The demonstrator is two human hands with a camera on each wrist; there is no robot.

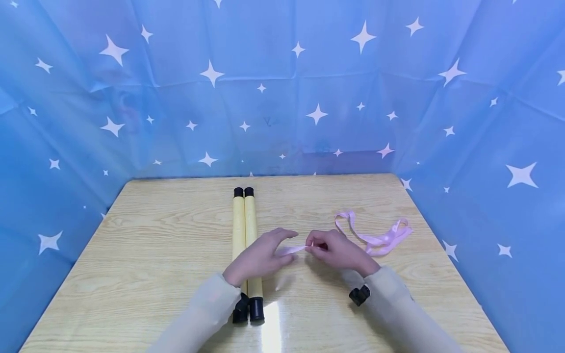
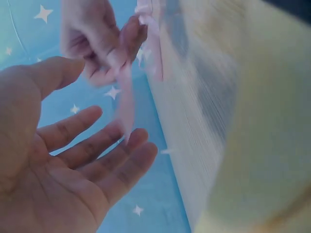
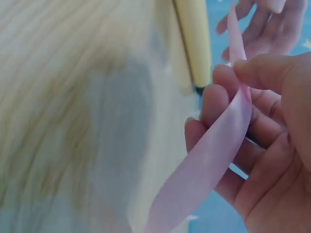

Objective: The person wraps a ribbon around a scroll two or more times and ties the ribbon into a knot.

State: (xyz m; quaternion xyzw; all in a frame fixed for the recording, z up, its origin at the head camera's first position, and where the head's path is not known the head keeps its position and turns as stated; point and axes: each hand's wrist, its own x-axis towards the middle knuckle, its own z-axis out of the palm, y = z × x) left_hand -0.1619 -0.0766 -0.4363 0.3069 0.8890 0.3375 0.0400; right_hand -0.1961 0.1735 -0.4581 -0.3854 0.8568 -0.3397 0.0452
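Right hand (image 1: 337, 249): there it is, thumb and forefinger pinched together on the ribbon!
Pink ribbon (image 1: 388, 240): I see it threading those fingers, bunched on the worktop (image 1: 150, 274) at their two o'clock, a free stretch running off at nine.
Left hand (image 1: 260, 255): fingers apart beside that stretch; touching, I can't tell.
Yellow tubes (image 1: 250, 220): paired, tops at the left hand's eleven o'clock.

1. The right hand (image 1: 335, 249) pinches a pink ribbon (image 1: 295, 249).
2. The ribbon runs between parted thumb and fingers of the left hand (image 1: 263, 254).
3. Two yellow tubes (image 1: 250, 220) lie together on the table (image 1: 154, 245).
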